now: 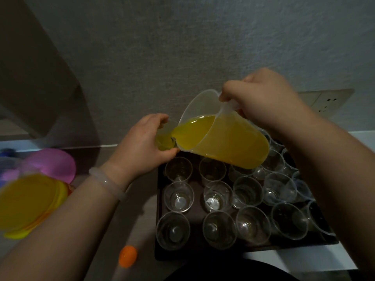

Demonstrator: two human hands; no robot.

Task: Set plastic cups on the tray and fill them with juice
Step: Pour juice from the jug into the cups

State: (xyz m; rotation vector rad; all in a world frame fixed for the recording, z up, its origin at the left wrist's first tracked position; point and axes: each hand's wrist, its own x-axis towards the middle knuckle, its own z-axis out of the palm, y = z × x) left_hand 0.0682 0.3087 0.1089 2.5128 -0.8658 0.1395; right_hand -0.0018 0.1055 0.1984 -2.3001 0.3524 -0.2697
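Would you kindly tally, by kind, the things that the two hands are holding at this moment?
plastic jug, tilted, gripped by the right hand: 1
plastic cup, held by the left hand: 1
Total: 2

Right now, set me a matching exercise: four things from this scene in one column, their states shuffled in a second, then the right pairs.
1 pitcher
2 cup in the left hand
3 cups on the tray
4 small orange object

a empty, upright
b tilted, gripped by the right hand
c lying left of the tray
d being filled

Pairs: 1-b, 2-d, 3-a, 4-c
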